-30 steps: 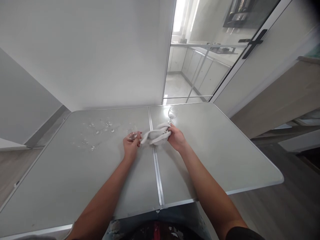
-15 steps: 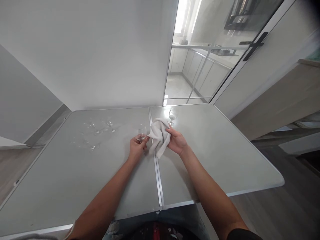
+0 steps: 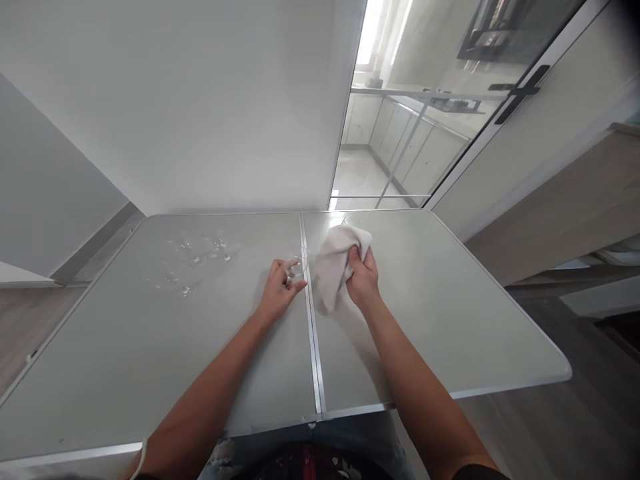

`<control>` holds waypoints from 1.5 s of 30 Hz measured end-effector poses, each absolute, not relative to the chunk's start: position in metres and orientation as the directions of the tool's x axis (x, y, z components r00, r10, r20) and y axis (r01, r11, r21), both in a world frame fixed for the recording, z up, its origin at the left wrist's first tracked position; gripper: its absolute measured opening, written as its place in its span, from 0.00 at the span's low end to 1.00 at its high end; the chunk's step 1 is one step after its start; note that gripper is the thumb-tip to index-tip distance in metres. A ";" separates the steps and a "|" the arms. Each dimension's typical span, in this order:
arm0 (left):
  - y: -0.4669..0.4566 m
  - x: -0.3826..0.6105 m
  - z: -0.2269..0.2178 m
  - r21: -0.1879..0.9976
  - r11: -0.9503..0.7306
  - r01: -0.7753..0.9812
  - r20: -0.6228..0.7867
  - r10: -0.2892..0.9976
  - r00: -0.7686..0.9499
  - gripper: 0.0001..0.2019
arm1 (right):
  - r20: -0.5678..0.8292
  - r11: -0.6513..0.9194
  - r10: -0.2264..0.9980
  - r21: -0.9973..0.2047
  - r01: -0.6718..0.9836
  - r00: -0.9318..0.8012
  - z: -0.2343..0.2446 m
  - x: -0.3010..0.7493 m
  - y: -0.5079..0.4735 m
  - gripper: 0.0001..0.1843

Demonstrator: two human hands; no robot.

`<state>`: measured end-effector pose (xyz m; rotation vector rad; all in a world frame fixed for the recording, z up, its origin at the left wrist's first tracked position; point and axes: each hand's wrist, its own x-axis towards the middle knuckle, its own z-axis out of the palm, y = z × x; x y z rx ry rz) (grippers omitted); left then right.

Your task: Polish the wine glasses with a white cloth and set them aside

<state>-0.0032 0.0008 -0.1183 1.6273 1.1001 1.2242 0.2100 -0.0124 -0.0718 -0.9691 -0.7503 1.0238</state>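
L/R hands (image 3: 277, 291) (image 3: 363, 283): 1 glass (image 3: 297, 268), 1 cloth (image 3: 333, 259)

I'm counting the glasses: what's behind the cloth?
Past the far edge of the cloth, held in the right hand, a curved bit of a clear glass shows. The cloth covers the rest; anything else there is hidden.

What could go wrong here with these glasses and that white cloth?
The clear glass in the left hand might slip onto the hard table. The white cloth in the right hand could catch the farther glass, which it mostly hides. The glasses on the left side barely show against the pale tabletop, so an arm might knock them.
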 end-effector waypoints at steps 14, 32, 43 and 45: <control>-0.002 0.000 -0.124 0.942 -0.334 -0.035 0.335 0.928 0.162 0.16 | 0.315 0.332 0.943 -0.901 0.279 -0.102 -0.069 0.210 -0.022 0.18; -0.005 -0.002 -0.105 0.967 -0.215 0.134 0.148 0.908 0.392 0.21 | 0.084 0.289 0.750 -0.934 0.211 -0.656 -0.075 0.255 -0.014 0.44; 0.004 -0.006 -0.116 0.583 -0.679 0.447 0.686 0.706 0.176 0.16 | 0.131 0.106 0.984 -0.974 -0.198 -0.119 -0.085 0.202 -0.012 0.36; 0.002 -0.006 -0.116 0.534 -0.679 0.503 0.687 0.696 0.210 0.17 | 0.116 0.106 0.993 -0.965 -0.242 -0.029 -0.087 0.197 -0.012 0.35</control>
